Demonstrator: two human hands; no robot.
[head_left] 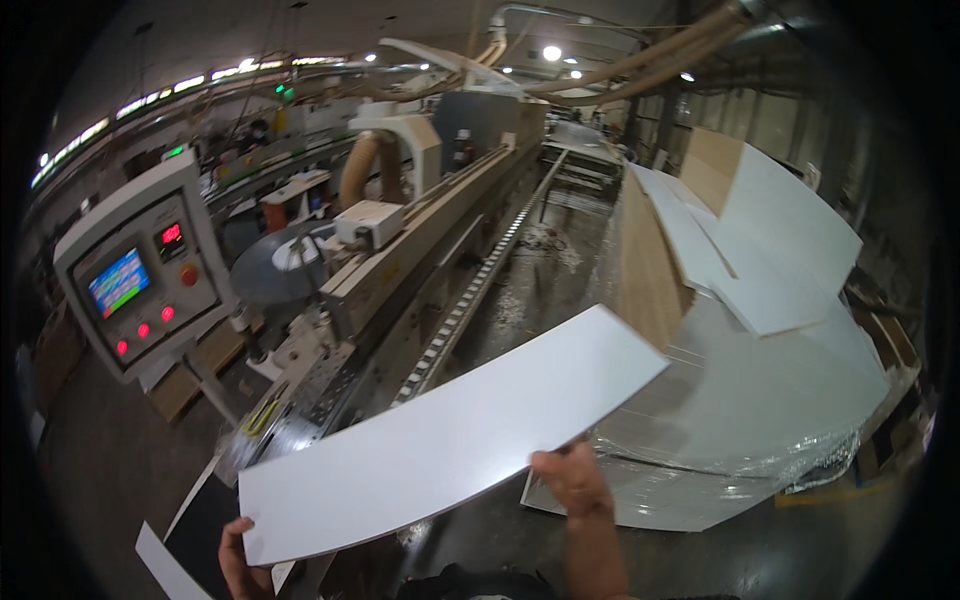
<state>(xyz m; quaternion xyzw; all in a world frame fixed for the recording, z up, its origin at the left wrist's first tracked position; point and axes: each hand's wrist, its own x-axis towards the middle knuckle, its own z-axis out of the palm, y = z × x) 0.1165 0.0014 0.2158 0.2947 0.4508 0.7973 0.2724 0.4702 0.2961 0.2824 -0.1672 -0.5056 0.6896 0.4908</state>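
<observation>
A long white panel (430,440) is held up in front of me, tilted with its right end higher and farther away. My left hand (240,560) grips its near left corner, thumb on the top face and the other fingers partly hidden beneath. Along the near edge, toward the right, my right hand (575,475) holds the panel from below, its fingertips out of sight under it. Beyond the panel's left part lies the metal infeed end of an edge-banding machine (300,425), with a toothed conveyor track (470,300) running away from me.
A control box (140,270) with a screen and red lit buttons stands at the left. At the right, a plastic-wrapped stack of panels (760,390) carries loose white boards (790,240). A round reel plate (280,265) sits beside the machine. More white pieces (165,560) are at lower left.
</observation>
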